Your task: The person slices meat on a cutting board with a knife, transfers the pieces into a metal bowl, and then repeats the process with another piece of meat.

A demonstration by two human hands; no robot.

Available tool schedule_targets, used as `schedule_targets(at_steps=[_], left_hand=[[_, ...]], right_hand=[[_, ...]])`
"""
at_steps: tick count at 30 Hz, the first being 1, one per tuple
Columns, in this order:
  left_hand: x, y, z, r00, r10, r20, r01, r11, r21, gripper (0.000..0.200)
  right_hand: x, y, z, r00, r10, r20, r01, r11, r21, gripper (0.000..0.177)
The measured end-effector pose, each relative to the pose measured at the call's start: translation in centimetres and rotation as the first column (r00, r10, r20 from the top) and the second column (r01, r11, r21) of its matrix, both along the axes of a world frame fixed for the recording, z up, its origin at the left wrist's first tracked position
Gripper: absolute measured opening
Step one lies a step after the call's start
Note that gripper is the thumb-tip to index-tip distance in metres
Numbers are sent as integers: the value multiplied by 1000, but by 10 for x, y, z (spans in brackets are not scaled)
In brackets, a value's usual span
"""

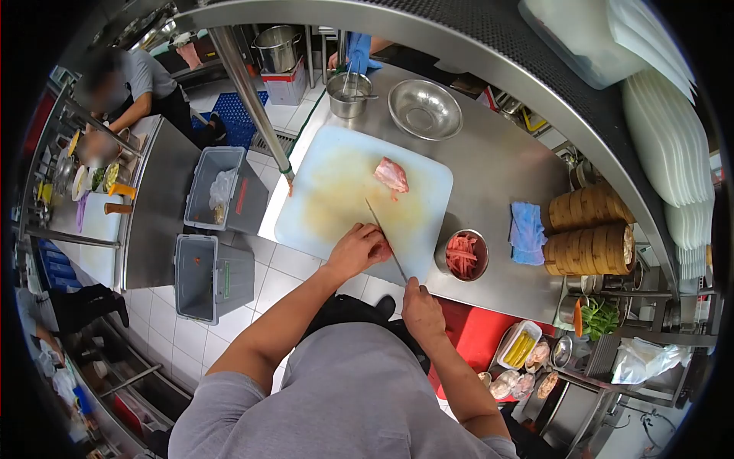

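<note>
My right hand (423,310) is closed round the handle of a knife (392,252), whose blade points away from me over the near part of the white cutting board (321,164). Beside the blade, my left hand (356,252) has curled fingers on a small piece of reddish meat (386,252), mostly hidden under them. A larger chunk of raw meat (391,175) lies farther up on the board, with a small scrap near it. To the right of the board stands a round metal container (483,264) holding strips of red meat (462,255).
A metal bowl (425,109) and a pot (348,96) stand behind the board. On the right are a blue cloth (526,232) and bamboo steamers (585,254). A steel post (256,107) rises at the board's left; an overhead shelf crosses above. Another person (149,80) works at left.
</note>
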State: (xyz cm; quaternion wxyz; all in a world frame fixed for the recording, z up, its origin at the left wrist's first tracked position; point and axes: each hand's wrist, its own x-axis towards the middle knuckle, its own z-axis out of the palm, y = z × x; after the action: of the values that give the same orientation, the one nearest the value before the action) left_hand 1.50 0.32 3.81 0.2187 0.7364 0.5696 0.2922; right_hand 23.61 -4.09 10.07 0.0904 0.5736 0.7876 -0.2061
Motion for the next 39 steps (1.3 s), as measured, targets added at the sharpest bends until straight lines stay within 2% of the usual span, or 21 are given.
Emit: schedule_targets(at_steps=[3,6,10,12,14,17,20,22,28,32,35,38,39], left_hand=[[-1,4,1,1000,11,-19,-11,1000,2,34],[1,3,-6,999,34,18,-35,998,60,34],[4,3,-9,994,64,89,-70,996,61,28],[3,3,-7,994,65,90,-70,996,59,27],[3,4,-6,995,58,77,-62,997,52,28],[2,3,-8,999,51,19,-52,997,59,27],[5,2,-16,996,86,-13,-83,989,118,26],[5,5,-18,996,88,14,-89,991,100,26],[6,3,-17,998,62,17,-63,991,116,24],[6,2,-14,996,92,19,-93,990,110,22],[5,2,-20,998,62,-7,-61,993,103,24],[2,1,-21,999,52,12,-53,992,112,26],[3,0,-16,997,61,53,-67,992,109,26]], right_hand=[[9,-14,23,998,48,30,-48,999,18,20],[23,-29,49,994,7,106,3,995,-101,18],[25,-24,37,993,6,117,10,991,-135,21],[8,-5,6,996,9,90,2,993,-118,21],[-9,17,-37,1000,28,6,-28,1000,-14,17],[-39,41,-35,1000,29,11,-30,999,38,15],[-29,49,-31,998,61,4,-61,997,44,14],[-25,45,-17,998,55,1,-55,996,64,14],[0,10,11,997,78,24,-78,997,-26,15],[-19,22,-1,999,-8,54,16,988,-155,18],[-45,47,-30,998,-34,51,41,987,-158,39],[-37,69,-36,996,-39,-86,24,985,-173,61],[-35,70,-31,995,-31,-94,20,992,-125,53]])
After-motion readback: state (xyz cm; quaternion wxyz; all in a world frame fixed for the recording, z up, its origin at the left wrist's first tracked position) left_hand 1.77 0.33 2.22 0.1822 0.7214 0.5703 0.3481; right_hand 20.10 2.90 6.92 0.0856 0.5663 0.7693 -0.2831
